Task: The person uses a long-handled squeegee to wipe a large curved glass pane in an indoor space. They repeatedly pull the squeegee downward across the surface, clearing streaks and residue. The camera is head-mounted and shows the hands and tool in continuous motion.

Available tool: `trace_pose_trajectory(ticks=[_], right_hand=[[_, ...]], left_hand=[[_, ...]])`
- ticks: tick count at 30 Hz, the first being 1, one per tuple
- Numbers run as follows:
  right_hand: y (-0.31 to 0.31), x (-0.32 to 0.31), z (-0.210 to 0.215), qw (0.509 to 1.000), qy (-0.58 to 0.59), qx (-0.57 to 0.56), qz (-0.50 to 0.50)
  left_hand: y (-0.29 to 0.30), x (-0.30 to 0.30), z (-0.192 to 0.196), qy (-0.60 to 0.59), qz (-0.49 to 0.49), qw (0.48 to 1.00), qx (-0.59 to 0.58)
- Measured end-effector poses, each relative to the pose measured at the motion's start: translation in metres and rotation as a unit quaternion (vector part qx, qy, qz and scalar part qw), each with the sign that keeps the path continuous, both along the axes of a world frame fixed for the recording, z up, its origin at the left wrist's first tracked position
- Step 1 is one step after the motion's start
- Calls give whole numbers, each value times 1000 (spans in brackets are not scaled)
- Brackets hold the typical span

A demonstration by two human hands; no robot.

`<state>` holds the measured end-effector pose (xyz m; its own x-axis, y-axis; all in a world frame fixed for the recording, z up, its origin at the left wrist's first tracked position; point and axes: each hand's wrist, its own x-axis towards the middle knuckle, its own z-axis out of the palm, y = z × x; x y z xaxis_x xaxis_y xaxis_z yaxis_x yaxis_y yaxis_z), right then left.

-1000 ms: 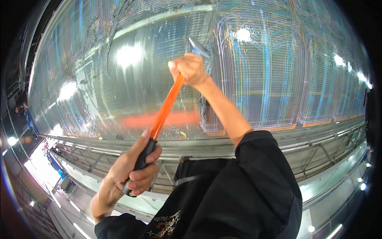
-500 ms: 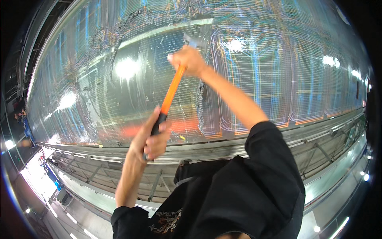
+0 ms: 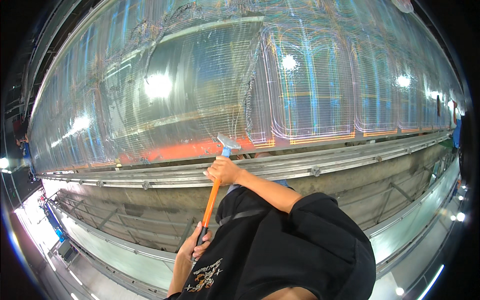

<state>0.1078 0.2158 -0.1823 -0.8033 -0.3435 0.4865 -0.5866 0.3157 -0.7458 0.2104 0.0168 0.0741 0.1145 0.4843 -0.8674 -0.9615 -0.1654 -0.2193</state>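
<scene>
Both hands [image 3: 224, 170] lower on squeegee [image 3: 227, 142]

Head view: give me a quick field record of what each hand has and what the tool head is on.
tool: orange-handled scraper with a pale blue and grey head
left hand: grips the dark lower end of the handle
right hand: grips the handle just under the head
tool head: at the lower edge of the shiny glass panel
below: metal rail

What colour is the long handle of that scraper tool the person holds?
Bright orange, with a black grip end; the long-handled scraper tool shows clearly in the head view.
</scene>
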Motion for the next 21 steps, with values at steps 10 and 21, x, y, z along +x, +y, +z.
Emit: trace_pose_trajectory(ticks=[10,21], right_hand=[[75,-225,-19,989,66,-41,-128],[209,-429,-29,966,150,27,-210]], left_hand=[[96,-266,15,-19,-67,997,-42],[191,-446,-46,66,-63,995,50]])
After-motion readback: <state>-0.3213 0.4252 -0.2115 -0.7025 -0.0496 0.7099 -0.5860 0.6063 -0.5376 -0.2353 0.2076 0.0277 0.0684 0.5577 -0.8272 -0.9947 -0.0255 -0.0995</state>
